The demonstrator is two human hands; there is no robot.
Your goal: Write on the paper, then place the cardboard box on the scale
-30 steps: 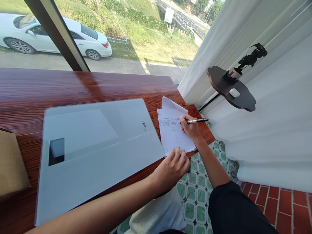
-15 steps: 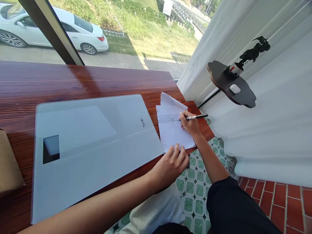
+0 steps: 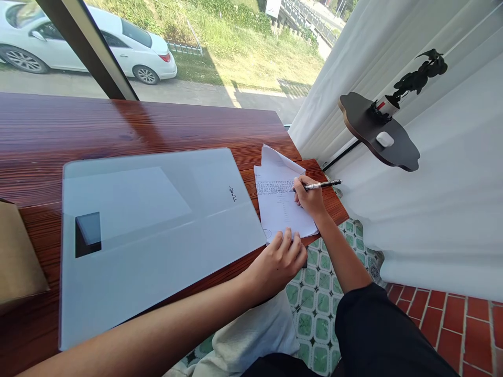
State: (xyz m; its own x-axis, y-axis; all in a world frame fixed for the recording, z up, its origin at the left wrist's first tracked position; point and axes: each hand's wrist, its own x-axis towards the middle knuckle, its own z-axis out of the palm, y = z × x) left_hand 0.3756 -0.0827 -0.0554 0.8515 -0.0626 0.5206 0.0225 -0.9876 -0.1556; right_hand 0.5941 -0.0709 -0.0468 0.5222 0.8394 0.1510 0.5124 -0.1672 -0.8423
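A few white paper sheets (image 3: 280, 209) lie at the right end of a dark red wooden table (image 3: 118, 131). My right hand (image 3: 309, 198) grips a black and silver pen (image 3: 323, 184), its tip on the printed lines near the top of the sheet. My left hand (image 3: 280, 262) rests with fingers spread on the near edge of the paper, pressing it flat at the table's edge. A large pale grey glass scale (image 3: 157, 220) with a small dark display (image 3: 88, 234) lies left of the paper.
A brown cardboard piece (image 3: 18, 256) sits at the table's left edge. A dark wall shelf (image 3: 377, 139) with a small plant and a white object hangs at the right, against white curtains (image 3: 432, 157). A window behind shows a white car (image 3: 90, 42). Green patterned tiles (image 3: 326, 293) cover the floor.
My right hand with the pen shifted slightly along the text line. My left hand stays on the paper's near edge. The view wobbled a little.
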